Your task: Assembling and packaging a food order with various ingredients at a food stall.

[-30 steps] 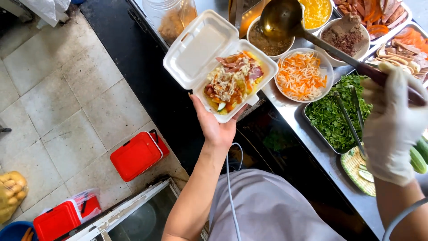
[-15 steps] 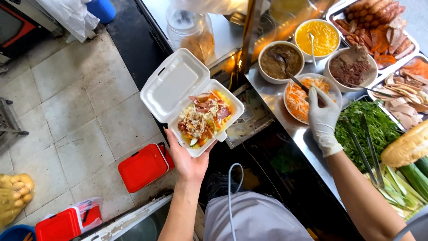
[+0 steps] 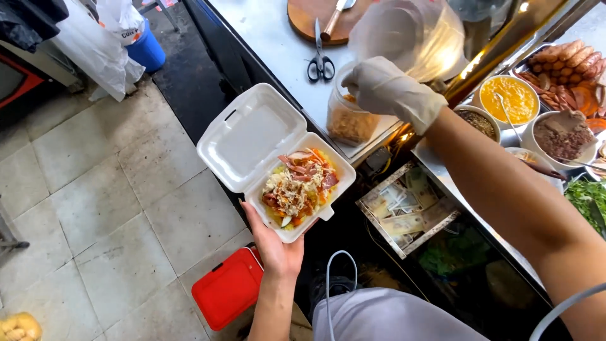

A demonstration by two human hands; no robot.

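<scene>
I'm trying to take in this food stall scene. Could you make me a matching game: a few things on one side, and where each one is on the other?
Things:
1. foam box
2. scissors
3. jar
4. red stool

Places:
A. on the tiled floor
B. under the gloved right hand, at the counter's edge
C. resting on the bare left hand, lid open
D. flat on the steel counter, beside the round wooden board

Pairs: 1-C, 2-D, 3-B, 4-A
</scene>
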